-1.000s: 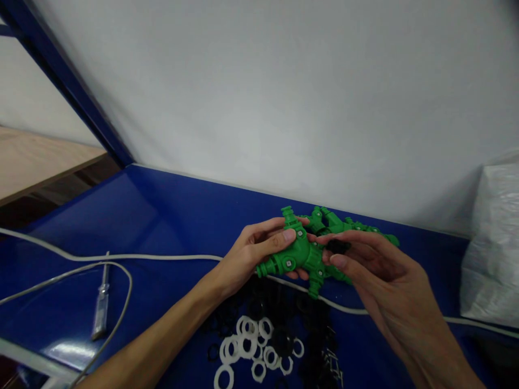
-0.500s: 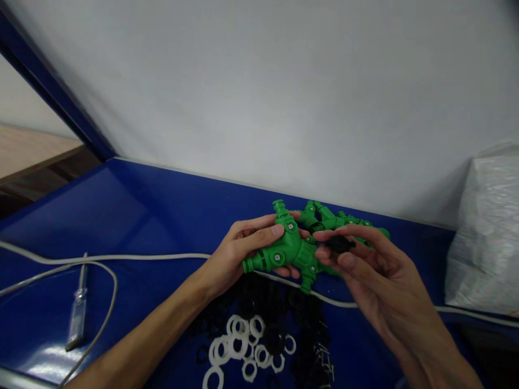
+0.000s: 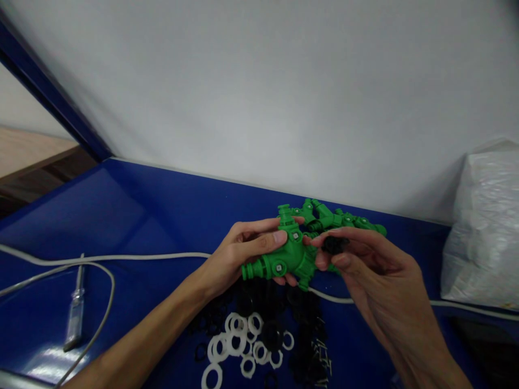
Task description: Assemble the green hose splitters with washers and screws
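1. Blue bench top (image 3: 141,216) runs back to a plain white wall (image 3: 263,81). A blue upright (image 3: 48,92) and a wood surface (image 3: 28,151) at far L are both cut off by the frame edge.
2. Hard to read: the black part (image 3: 334,246) is small and dark, and mostly covered by fingers, so its shape is unclear. The black rings (image 3: 263,302) heaped below the hands merge w/ shadow & can't be counted. The spare green fittings (image 3: 344,220) by the wall are half hidden behind the fingers. The white bag (image 3: 482,227) at R is cropped.
3. L hand (image 3: 239,254): forearm enters from bottom L. Thumb lies on top of the green fitting (image 3: 290,256), w/ fingers curled under & closed round it. It is held mid-frame, above the bench, just over the black rings.
4. R hand (image 3: 373,270): forearm enters from bottom R, back of hand twd cam. Thumb & index pinch the black part, right up against the fitting's R end; can't tell if it's seated.
5. White rings (image 3: 239,340) lie nearer cam. A white cable (image 3: 121,258) crosses the bench & passes under the hands. A screwdriver (image 3: 75,319) lies at L, inside the cable loop.
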Demonstrator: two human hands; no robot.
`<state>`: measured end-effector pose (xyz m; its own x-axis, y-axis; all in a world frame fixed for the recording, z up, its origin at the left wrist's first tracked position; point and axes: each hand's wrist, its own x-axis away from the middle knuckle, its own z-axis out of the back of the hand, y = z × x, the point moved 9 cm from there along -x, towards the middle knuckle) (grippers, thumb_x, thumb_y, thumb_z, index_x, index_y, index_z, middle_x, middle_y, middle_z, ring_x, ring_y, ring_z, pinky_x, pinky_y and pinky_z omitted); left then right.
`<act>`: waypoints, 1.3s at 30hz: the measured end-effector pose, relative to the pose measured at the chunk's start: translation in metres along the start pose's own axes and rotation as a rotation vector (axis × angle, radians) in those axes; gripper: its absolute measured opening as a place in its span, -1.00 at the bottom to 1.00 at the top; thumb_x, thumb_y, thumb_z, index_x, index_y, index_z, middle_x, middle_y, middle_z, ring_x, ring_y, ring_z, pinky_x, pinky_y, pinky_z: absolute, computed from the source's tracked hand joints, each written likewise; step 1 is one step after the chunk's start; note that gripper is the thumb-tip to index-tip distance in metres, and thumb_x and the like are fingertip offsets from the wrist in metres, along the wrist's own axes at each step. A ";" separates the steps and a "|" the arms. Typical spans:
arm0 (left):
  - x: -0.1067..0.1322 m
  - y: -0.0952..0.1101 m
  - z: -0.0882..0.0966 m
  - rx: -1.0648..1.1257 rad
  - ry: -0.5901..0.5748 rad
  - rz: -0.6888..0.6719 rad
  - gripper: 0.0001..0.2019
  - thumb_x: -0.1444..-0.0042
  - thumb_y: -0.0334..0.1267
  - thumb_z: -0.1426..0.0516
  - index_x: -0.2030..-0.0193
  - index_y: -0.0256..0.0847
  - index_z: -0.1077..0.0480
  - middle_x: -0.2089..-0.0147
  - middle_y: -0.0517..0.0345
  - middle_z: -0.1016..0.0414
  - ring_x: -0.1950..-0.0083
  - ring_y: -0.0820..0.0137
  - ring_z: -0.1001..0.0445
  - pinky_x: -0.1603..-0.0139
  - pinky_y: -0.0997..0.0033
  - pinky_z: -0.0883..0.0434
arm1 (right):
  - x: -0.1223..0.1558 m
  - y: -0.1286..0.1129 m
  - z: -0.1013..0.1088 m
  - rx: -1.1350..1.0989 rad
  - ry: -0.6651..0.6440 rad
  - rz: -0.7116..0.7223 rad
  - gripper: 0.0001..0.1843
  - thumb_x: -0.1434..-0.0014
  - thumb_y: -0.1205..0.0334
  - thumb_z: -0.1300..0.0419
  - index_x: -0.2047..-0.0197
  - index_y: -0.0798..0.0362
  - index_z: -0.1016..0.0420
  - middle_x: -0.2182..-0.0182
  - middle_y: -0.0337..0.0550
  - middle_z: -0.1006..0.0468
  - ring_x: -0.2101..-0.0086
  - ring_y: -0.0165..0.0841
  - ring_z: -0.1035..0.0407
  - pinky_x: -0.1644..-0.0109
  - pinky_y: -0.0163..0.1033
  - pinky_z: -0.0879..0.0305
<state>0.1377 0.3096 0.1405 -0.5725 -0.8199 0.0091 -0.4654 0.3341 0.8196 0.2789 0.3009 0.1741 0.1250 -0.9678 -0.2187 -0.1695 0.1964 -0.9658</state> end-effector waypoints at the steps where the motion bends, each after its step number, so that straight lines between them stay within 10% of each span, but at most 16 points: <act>1: 0.000 0.000 0.000 -0.003 -0.001 -0.003 -0.61 -0.25 -0.19 -0.20 -0.20 -0.14 -0.48 0.07 -0.11 -0.65 0.38 0.37 -0.65 0.40 0.54 -0.53 | 0.001 0.000 0.002 0.017 0.013 0.004 -0.77 -0.14 0.33 -0.40 0.15 -0.18 -0.67 0.26 -0.30 -0.72 0.35 -0.42 -0.60 0.18 -0.35 -0.57; 39: 0.002 -0.004 0.002 -0.116 0.061 0.057 -0.66 -0.25 -0.12 -0.22 -0.10 -0.18 -0.56 0.37 0.11 -0.62 0.53 0.48 -0.57 0.56 0.64 -0.45 | 0.006 -0.016 -0.006 0.267 0.079 0.182 -0.61 -0.08 0.47 -0.38 0.12 -0.24 -0.66 0.20 -0.48 -0.70 0.19 -0.52 -0.59 0.03 -0.54 -0.49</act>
<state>0.1368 0.3080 0.1359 -0.5521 -0.8289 0.0898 -0.3501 0.3283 0.8773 0.2763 0.2910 0.1895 0.0382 -0.9200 -0.3900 0.0817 0.3918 -0.9164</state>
